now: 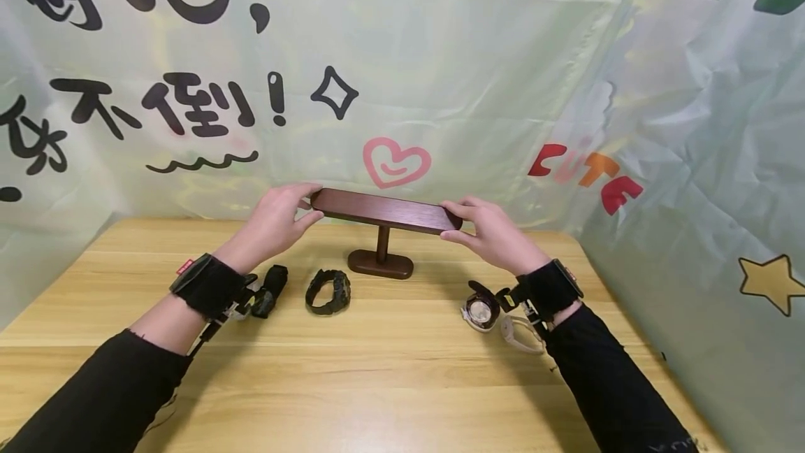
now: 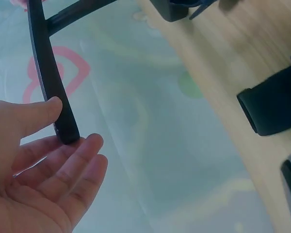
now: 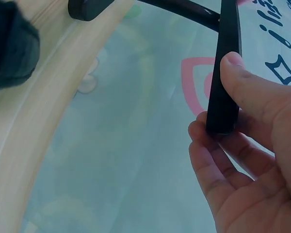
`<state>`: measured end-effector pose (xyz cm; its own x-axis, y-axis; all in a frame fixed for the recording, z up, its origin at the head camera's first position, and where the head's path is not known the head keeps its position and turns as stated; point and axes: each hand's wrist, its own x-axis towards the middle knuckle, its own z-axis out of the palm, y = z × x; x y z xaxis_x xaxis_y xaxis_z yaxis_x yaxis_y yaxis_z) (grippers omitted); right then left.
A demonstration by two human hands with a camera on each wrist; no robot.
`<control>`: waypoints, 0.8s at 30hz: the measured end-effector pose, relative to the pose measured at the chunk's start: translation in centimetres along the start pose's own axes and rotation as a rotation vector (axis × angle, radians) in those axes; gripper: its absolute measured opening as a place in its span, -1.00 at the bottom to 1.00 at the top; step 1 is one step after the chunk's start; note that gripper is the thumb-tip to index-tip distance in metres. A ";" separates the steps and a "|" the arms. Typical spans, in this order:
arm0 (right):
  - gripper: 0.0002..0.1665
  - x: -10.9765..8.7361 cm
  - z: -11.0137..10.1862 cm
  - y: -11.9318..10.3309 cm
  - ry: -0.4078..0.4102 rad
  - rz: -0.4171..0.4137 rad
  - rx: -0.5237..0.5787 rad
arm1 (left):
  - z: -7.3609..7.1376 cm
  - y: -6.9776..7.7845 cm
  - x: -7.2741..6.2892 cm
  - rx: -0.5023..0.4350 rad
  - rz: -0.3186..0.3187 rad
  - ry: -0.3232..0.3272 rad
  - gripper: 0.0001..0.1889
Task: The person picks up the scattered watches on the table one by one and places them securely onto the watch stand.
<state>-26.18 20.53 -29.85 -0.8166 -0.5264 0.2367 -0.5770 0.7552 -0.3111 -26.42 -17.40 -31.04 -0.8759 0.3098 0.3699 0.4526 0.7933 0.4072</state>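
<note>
A dark brown wooden T-bar display stand (image 1: 386, 211) rises at the back of the table, its long top bar slanting slightly down to the right in the head view. My left hand (image 1: 277, 222) pinches the bar's left end, thumb on the near side and fingers beyond. At the opposite end, my right hand (image 1: 487, 233) grips in the same way. Each wrist view has the thumb pressed to the bar's face, in the left (image 2: 53, 111) and right (image 3: 225, 87) pictures. The stand's oval base (image 1: 380, 264) is low over the tabletop, below the short post.
On the wooden table (image 1: 352, 383) lie a black watch (image 1: 328, 292) and another black watch (image 1: 270, 291) beside the left wrist. Near the right wrist are a watch with a round pale dial (image 1: 481, 311) and a white-strapped watch (image 1: 522, 334). Printed cloth (image 1: 478, 75) hangs behind.
</note>
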 end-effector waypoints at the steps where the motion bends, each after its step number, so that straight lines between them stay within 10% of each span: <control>1: -0.23 0.1 0.0 -0.1 -0.003 -0.001 0.002 | -0.1 -0.1 -0.1 0.000 -0.002 0.001 -0.47; 24: -0.21 1.9 0.3 -0.4 -0.045 -0.014 0.023 | -1.1 -0.5 -2.1 0.019 -0.017 0.040 -0.51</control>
<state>-27.56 19.12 -29.58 -0.8081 -0.5541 0.2000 -0.5881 0.7389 -0.3289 -24.69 -19.03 -31.12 -0.8758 0.2755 0.3964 0.4343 0.8082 0.3977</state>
